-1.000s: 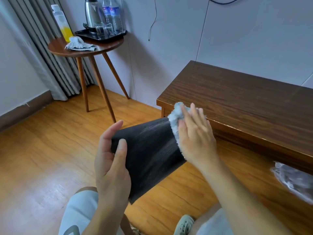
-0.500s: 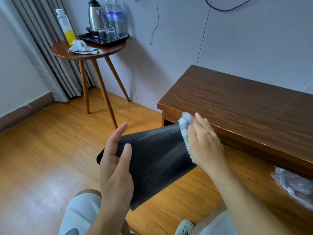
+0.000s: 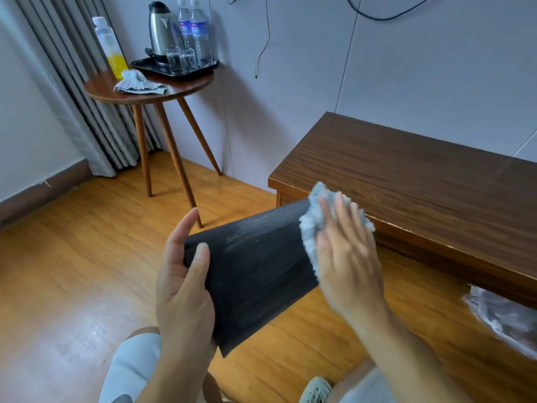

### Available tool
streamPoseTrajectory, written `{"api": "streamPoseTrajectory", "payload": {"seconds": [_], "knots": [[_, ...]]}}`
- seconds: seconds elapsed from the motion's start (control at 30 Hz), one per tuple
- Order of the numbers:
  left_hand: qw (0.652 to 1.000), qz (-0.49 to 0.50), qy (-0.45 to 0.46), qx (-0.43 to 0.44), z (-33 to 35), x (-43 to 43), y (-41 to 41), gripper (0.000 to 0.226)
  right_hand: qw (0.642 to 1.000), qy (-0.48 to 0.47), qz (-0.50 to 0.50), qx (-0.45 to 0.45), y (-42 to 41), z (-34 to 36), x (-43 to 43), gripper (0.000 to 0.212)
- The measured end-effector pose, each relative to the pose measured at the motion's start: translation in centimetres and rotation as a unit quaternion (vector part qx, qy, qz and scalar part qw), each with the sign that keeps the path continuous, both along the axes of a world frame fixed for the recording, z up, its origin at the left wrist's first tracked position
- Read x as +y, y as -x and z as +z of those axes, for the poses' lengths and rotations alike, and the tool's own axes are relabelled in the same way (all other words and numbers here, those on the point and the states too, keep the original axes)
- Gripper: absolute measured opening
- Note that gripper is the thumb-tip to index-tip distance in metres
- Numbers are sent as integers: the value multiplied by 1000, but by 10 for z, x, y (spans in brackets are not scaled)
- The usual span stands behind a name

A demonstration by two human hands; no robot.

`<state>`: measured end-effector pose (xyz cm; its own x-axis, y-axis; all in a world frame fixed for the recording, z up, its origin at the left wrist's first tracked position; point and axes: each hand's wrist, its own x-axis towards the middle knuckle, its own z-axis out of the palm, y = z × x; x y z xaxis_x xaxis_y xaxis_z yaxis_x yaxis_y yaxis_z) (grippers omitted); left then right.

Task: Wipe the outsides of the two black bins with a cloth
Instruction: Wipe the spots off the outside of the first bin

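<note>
The fingers (image 3: 338,212) of the right hand (image 3: 345,257) lie flat and slightly spread, pressing a pale blue cloth (image 3: 312,225) against the far end of a black bin (image 3: 255,271). The cloth bunches out above and to the left of the fingertips, and the hand looks a little blurred. The left hand (image 3: 183,286) steadies the near end of the bin: its thumb (image 3: 200,266) lies straight on the upper face, while the other fingers, also straight, reach round the far edge, so the bin is braced between them and not clenched. The bin is held tilted on its side in the air, above the wooden floor (image 3: 72,271) and just in front of the dark wooden desk (image 3: 421,199).

Faint pale streaks cross the upper face, so that side seems to have been wiped at least in part. The underside and the hidden faces cannot be judged. Only one black bin is in view; the second does not show, so at best the job looks about half done. A crumpled clear bag (image 3: 505,318) lies on the floor at the right.
</note>
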<state>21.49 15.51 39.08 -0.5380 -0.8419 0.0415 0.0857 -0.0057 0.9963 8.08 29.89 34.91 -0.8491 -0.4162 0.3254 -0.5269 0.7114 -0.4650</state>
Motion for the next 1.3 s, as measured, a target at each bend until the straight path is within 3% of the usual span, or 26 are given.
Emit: {"api": "streamPoseTrajectory", "payload": {"seconds": [0.1,0.27,0.33,0.4,0.43,0.5,0.53,0.63,0.73,0.9,1.0,1.1,1.2,1.3], "knots": [[1000,-3,2,-9,-1,-2,4,43,999,13,-23,-21,-6,-1,-4,58],[998,-15,-60,20,-2,-4,8,41,983,-4,159,92,-81,-8,-23,56],[997,-9,-77,21,-1,-7,6,41,985,15,132,111,-60,-12,-10,53],[997,-1,-74,16,0,-12,3,42,994,83,28,62,-27,-13,8,52],[997,-1,-70,15,2,-13,3,42,991,131,-12,-10,-11,-10,17,53],[998,-1,-65,16,6,-16,3,40,961,239,-15,-141,10,-4,30,59],[997,-4,-74,20,8,-16,4,39,947,279,2,-162,15,-2,32,60],[990,-33,-134,19,11,-17,9,37,943,308,-5,-129,19,4,29,55],[965,-156,-201,59,12,-19,7,51,939,308,-65,-136,22,6,26,48],[943,-299,-148,-8,20,-18,-3,51,930,301,-96,-190,20,2,21,40],[961,-225,-131,-91,17,-18,-1,35,940,273,-111,-173,19,1,18,40],[983,-120,-115,-79,14,-14,1,35,946,258,-123,-154,19,4,17,41],[996,-62,43,-43,12,-10,1,33,951,241,-125,-146,17,8,14,41],[984,-147,103,-13,6,-13,-4,90,954,225,-135,-143,21,18,14,39]]}}
